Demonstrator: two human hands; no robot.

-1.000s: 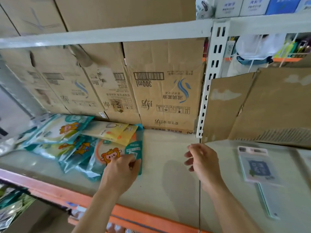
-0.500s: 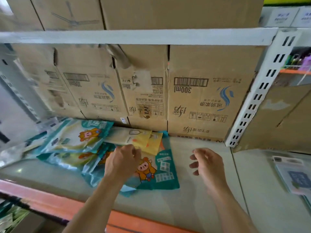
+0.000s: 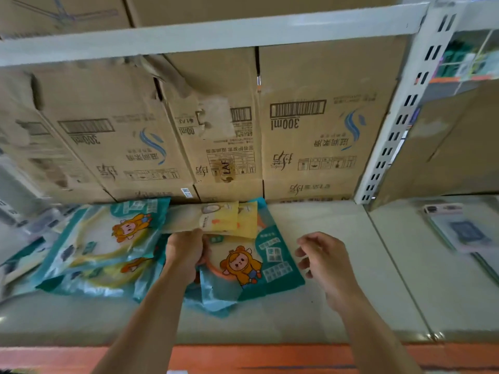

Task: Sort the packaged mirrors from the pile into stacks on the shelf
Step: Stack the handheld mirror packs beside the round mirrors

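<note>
A pile of packaged mirrors in teal bags with a cartoon figure lies on the grey shelf. The nearest teal pack sits right of the pile, partly under two yellow packs. My left hand grips the left edge of that teal pack, fingers curled over it just below the yellow packs. My right hand hovers to the right of the pack, fingers loosely bent and holding nothing.
Cardboard boxes line the back of the shelf. A white slotted upright divides the bays. A white packaged item lies in the right bay. An orange rail edges the shelf front.
The view swung left, bringing the pile toward the centre. My left hand pulled the teal pack out to the right of the pile. My right hand moved closer to it.
</note>
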